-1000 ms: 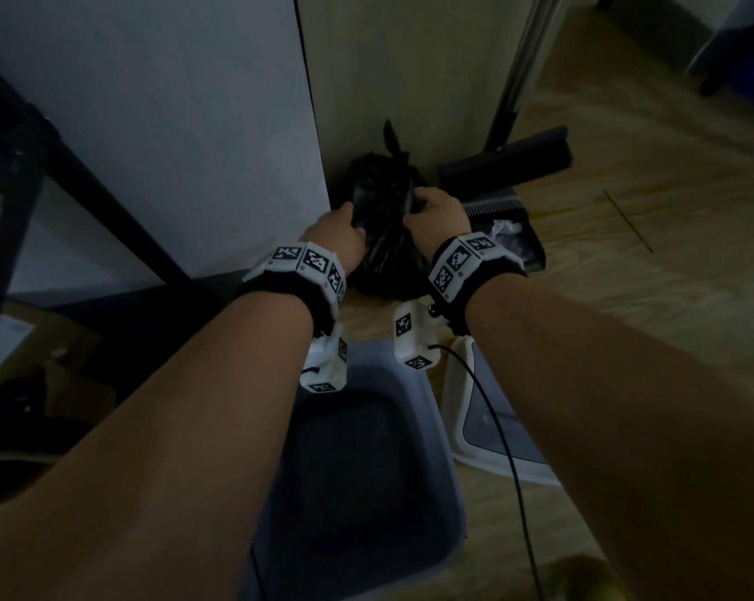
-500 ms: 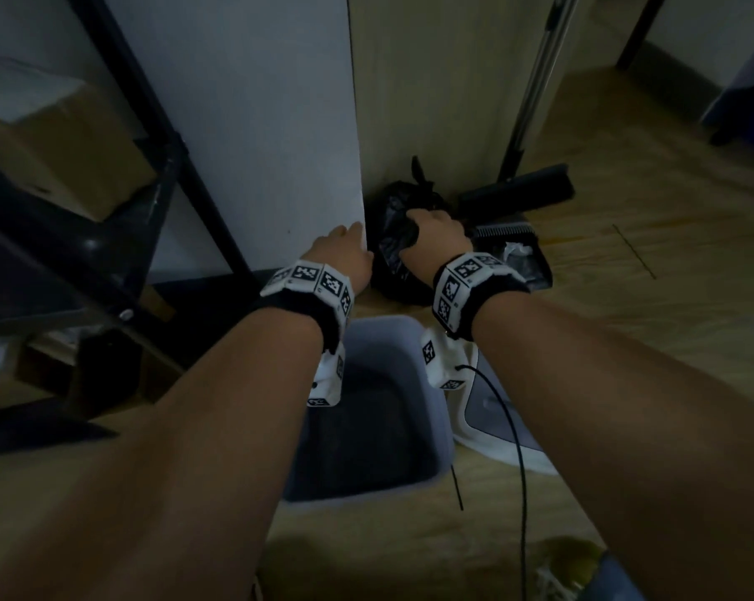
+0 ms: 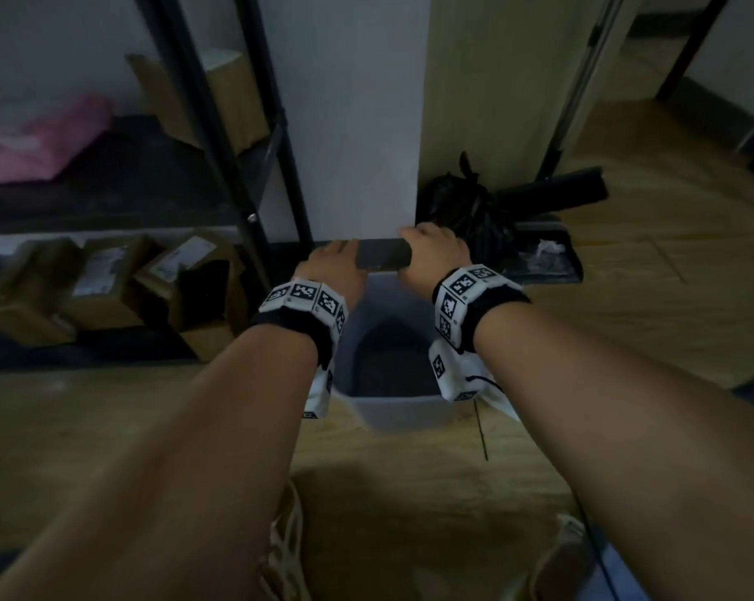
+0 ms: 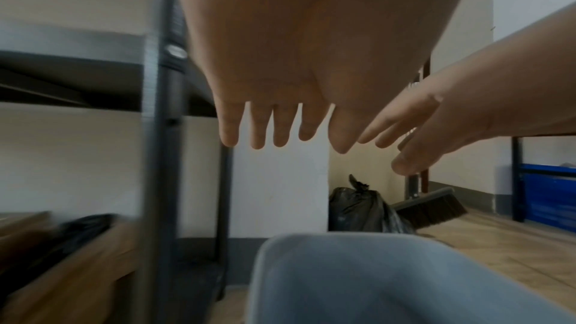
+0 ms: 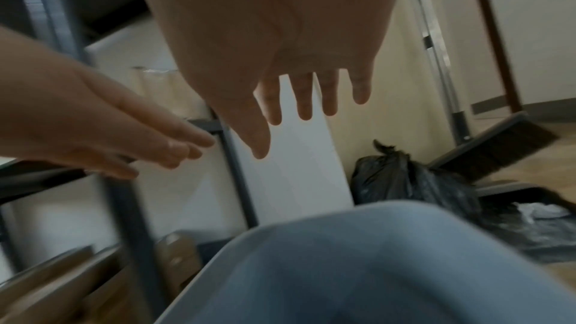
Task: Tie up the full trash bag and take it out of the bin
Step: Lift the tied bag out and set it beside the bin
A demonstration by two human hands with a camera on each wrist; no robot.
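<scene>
The black trash bag [image 3: 461, 210], knotted at the top, stands on the floor against the wall, beyond the grey bin [image 3: 392, 412]. No hand touches it. My left hand [image 3: 331, 262] and right hand [image 3: 431, 249] hover side by side above the bin's far rim. The wrist views show both with straight, spread fingers holding nothing: left hand [image 4: 274, 132], right hand [image 5: 305, 107]. The bag [image 4: 355, 211] [image 5: 402, 179] lies past and below the fingertips, and the bin [image 4: 374, 280] [image 5: 374, 267] fills the bottom of each wrist view.
A broom [image 3: 553, 195] and a dark dustpan [image 3: 544, 258] lie just right of the bag. A black metal shelf [image 3: 219, 123] with cardboard boxes [image 3: 102, 279] stands to the left. A white lid [image 3: 496, 396] lies on the wooden floor beside the bin.
Both hands have let go of the bag and drawn back toward me over the bin. The bag stays by the wall. The head view has pulled back and turned left.
</scene>
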